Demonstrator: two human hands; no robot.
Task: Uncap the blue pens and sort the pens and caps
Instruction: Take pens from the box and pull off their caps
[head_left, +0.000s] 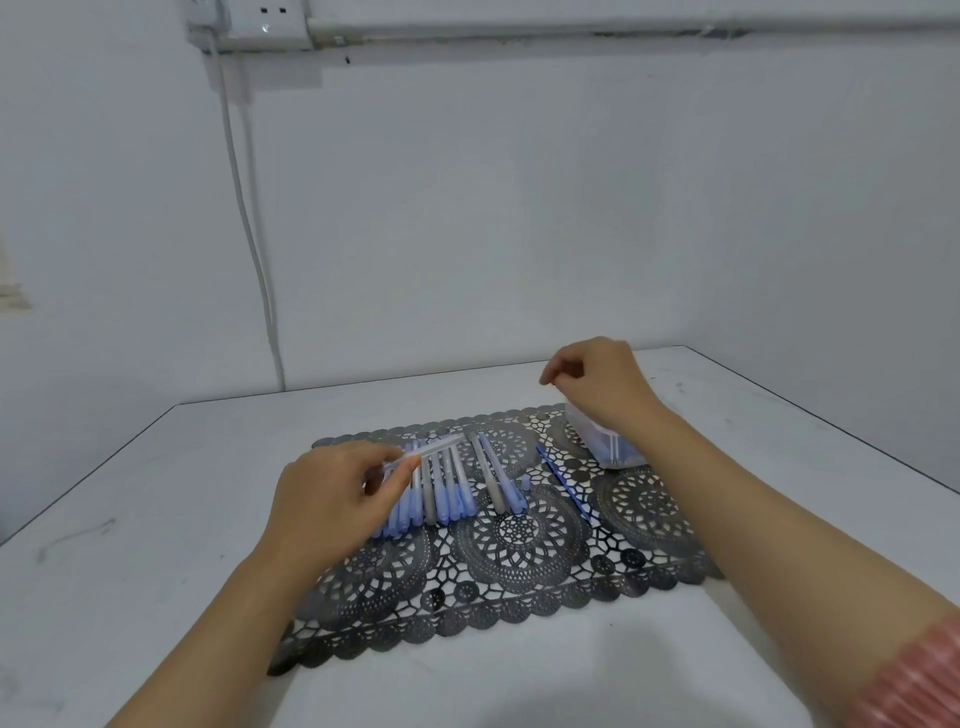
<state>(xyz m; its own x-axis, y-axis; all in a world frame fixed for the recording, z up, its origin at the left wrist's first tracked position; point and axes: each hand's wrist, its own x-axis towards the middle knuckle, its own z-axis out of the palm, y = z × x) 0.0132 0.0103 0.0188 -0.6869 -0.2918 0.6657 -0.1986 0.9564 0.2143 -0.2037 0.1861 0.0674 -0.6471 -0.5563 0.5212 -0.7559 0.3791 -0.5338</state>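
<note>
Sorting step: your left hand (332, 499) pinches a pen (436, 448) over the mat (519, 587) while your right hand (597, 382) curls, contents indiscernible; next, lay it in the mat's pen row (447, 493).

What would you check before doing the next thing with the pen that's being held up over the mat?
1. The left hand has the pen: ok, pinched at its near end.
2. That pen is uncapped: cannot tell, it is blurred.
3. The right hand holds a cap: cannot tell; its fingers are curled above the clear container.
4. The row of pens lies orderly on the mat: ok, side by side.
5. Nothing is left unsorted: not ok, a thin blue stick lies alone between row and container.
</note>
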